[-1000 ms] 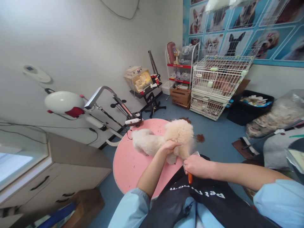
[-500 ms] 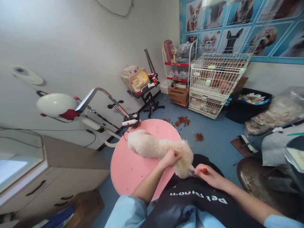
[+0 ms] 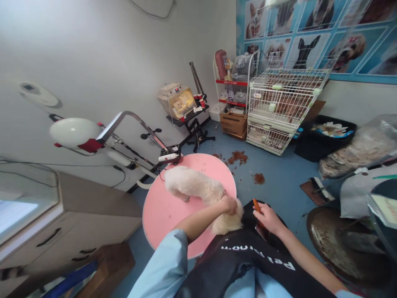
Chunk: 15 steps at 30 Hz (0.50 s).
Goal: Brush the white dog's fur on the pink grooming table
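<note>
Beneath the dog [image 3: 192, 182], a round pink surface [image 3: 164, 219], bare to the left of it and in front of it. Pale cream coat, short along the back and fuller at the head. Rump at the dog's far left end; head at its near right end, lowered close to a black apron [image 3: 214, 269] with white lettering.

On the dog's head, the left hand [image 3: 228, 205], fingers curled and closed into the fur; firmness of that hold impossible to tell. Just right of the dog's head, apart from the fur, the right hand [image 3: 267, 218], fingers wrapped around an orange-handled tool [image 3: 256, 205]; handle tilted upward, darker end low against the apron, its details too small to make out.

Just behind the dog's rump, a white bottle [image 3: 167, 157] on its side. Well to the left of the dog, a white machine [image 3: 74, 131] with red trim. Beyond the dog, reddish-brown clumps [image 3: 238, 157] on the blue floor [image 3: 279, 178]; farther beyond and to the right of the dog, a white wire cage [image 3: 269, 125].
</note>
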Each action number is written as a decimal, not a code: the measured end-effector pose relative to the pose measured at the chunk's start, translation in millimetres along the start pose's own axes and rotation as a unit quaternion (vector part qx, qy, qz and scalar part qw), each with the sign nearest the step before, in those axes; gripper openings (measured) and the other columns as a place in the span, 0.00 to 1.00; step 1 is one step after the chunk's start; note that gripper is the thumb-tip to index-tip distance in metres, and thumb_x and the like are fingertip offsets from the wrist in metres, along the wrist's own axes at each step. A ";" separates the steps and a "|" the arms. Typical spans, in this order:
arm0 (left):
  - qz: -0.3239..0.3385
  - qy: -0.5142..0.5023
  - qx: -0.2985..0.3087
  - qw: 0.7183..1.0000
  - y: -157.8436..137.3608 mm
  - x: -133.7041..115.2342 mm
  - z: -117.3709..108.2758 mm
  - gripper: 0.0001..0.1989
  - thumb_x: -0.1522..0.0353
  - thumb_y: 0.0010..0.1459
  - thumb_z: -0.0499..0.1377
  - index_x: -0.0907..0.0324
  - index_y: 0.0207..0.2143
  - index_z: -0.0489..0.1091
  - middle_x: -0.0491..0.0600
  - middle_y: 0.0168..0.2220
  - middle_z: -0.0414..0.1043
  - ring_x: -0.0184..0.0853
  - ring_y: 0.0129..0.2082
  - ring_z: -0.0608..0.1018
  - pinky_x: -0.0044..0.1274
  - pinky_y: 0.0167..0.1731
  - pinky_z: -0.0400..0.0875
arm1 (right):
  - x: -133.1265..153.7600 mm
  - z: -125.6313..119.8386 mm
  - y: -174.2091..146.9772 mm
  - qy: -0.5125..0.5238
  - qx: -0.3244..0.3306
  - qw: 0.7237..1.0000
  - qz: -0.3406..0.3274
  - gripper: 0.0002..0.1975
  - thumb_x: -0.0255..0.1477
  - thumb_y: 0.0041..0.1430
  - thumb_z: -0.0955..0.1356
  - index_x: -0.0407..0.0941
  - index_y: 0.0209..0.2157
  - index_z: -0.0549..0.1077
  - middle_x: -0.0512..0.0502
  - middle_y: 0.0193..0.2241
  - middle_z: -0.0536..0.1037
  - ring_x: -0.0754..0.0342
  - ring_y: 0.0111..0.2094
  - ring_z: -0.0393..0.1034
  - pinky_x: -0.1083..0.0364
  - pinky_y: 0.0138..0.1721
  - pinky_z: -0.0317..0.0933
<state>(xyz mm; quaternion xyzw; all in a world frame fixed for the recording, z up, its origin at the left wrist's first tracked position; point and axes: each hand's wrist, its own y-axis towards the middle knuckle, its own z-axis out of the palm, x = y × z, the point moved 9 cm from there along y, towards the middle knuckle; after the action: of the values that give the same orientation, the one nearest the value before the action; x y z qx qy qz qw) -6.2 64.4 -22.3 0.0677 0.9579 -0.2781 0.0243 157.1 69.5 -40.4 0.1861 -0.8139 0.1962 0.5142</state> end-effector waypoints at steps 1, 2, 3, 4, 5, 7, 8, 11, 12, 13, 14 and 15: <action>0.003 0.002 0.004 1.000 -2.9 -1.0 2.0 0.04 0.75 0.48 0.71 0.63 0.28 0.79 0.59 0.32 0.80 0.50 0.40 0.81 0.38 0.48 0.73 | -3.6 4.0 13.7 0.032 -0.020 0.999 0.014 0.20 0.48 0.57 0.67 0.45 0.27 0.76 0.36 0.37 0.83 0.41 0.43 0.78 0.48 0.47 0.69; 0.005 0.006 0.003 1.000 -7.0 -1.3 3.3 0.03 0.75 0.51 0.69 0.64 0.32 0.80 0.59 0.34 0.81 0.48 0.38 0.81 0.35 0.45 0.73 | -8.5 12.5 27.1 0.067 -0.023 0.997 0.037 0.20 0.48 0.57 0.67 0.46 0.27 0.75 0.38 0.32 0.82 0.43 0.39 0.78 0.50 0.44 0.69; 0.008 0.010 -0.002 1.000 -12.2 -1.0 4.0 0.05 0.75 0.55 0.66 0.65 0.36 0.81 0.60 0.36 0.81 0.47 0.38 0.81 0.34 0.42 0.73 | -12.9 25.1 39.6 0.098 -0.010 0.993 0.062 0.18 0.47 0.56 0.67 0.46 0.28 0.74 0.42 0.28 0.80 0.46 0.34 0.76 0.51 0.39 0.68; 0.009 0.011 -0.012 1.000 -18.2 0.2 4.0 0.08 0.75 0.59 0.62 0.66 0.40 0.81 0.61 0.37 0.81 0.45 0.37 0.81 0.33 0.41 0.72 | -15.7 40.3 50.4 0.120 0.014 0.989 0.081 0.16 0.46 0.54 0.68 0.46 0.29 0.73 0.47 0.24 0.77 0.49 0.29 0.73 0.53 0.35 0.67; 0.010 0.010 -0.027 1.000 -24.8 2.2 3.7 0.11 0.74 0.61 0.60 0.66 0.43 0.80 0.61 0.39 0.81 0.44 0.37 0.81 0.32 0.42 0.71 | -16.9 56.7 58.8 0.133 0.044 0.986 0.094 0.15 0.43 0.51 0.70 0.46 0.31 0.73 0.51 0.22 0.74 0.52 0.25 0.70 0.55 0.31 0.64; 0.012 -0.001 -0.072 0.997 -38.9 8.1 2.4 0.12 0.73 0.64 0.57 0.66 0.45 0.79 0.60 0.39 0.81 0.43 0.38 0.80 0.32 0.45 0.70 | -17.5 87.8 67.5 0.131 0.113 0.979 0.104 0.12 0.37 0.46 0.73 0.46 0.30 0.72 0.55 0.20 0.72 0.56 0.22 0.66 0.57 0.27 0.60; 0.011 -0.011 -0.096 0.995 -46.1 11.9 2.7 0.12 0.73 0.65 0.56 0.66 0.44 0.79 0.59 0.39 0.81 0.42 0.38 0.80 0.32 0.47 0.70 | -18.1 99.5 68.2 0.121 0.139 0.977 0.104 0.10 0.34 0.43 0.73 0.46 0.28 0.71 0.56 0.20 0.71 0.57 0.22 0.64 0.58 0.27 0.58; -0.007 -0.042 -0.144 0.989 -65.0 23.9 11.7 0.11 0.74 0.65 0.56 0.65 0.41 0.79 0.58 0.39 0.81 0.40 0.40 0.80 0.31 0.53 0.68 | -24.0 114.4 62.7 0.085 0.182 0.974 0.106 0.09 0.29 0.42 0.72 0.45 0.20 0.67 0.56 0.16 0.68 0.58 0.21 0.60 0.59 0.26 0.54; -0.021 -0.051 -0.148 0.987 -69.8 27.5 17.6 0.11 0.74 0.65 0.56 0.65 0.41 0.79 0.58 0.39 0.81 0.40 0.40 0.80 0.31 0.54 0.67 | -26.5 113.9 59.8 0.076 0.190 0.973 0.107 0.09 0.29 0.43 0.71 0.45 0.20 0.67 0.56 0.16 0.67 0.59 0.21 0.59 0.59 0.25 0.53; -0.038 -0.060 -0.152 0.986 -74.2 30.8 23.8 0.11 0.75 0.65 0.55 0.64 0.41 0.79 0.58 0.38 0.81 0.40 0.40 0.80 0.31 0.55 0.67 | -28.7 111.7 57.0 0.068 0.196 0.972 0.110 0.09 0.30 0.45 0.71 0.46 0.20 0.67 0.56 0.15 0.67 0.58 0.21 0.59 0.59 0.25 0.52; -0.056 -0.072 -0.156 0.984 -78.3 33.5 29.7 0.12 0.75 0.65 0.55 0.64 0.41 0.79 0.58 0.39 0.81 0.40 0.41 0.80 0.31 0.56 0.67 | -30.6 108.5 54.4 0.061 0.204 0.971 0.112 0.09 0.31 0.46 0.70 0.46 0.20 0.67 0.56 0.15 0.67 0.58 0.20 0.59 0.58 0.24 0.51; -0.075 -0.086 -0.159 0.981 -82.1 35.5 35.3 0.12 0.75 0.65 0.55 0.63 0.42 0.80 0.58 0.39 0.81 0.41 0.42 0.80 0.31 0.56 0.67 | -32.1 104.9 52.2 0.053 0.212 0.969 0.115 0.09 0.32 0.47 0.70 0.46 0.20 0.67 0.56 0.15 0.67 0.58 0.20 0.59 0.58 0.24 0.51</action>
<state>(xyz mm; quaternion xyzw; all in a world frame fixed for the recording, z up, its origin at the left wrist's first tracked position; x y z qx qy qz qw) -52.8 -19.0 -11.7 -0.0336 0.9866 -0.1276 0.0956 63.5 63.7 -117.6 0.1852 -0.7413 0.4316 0.4795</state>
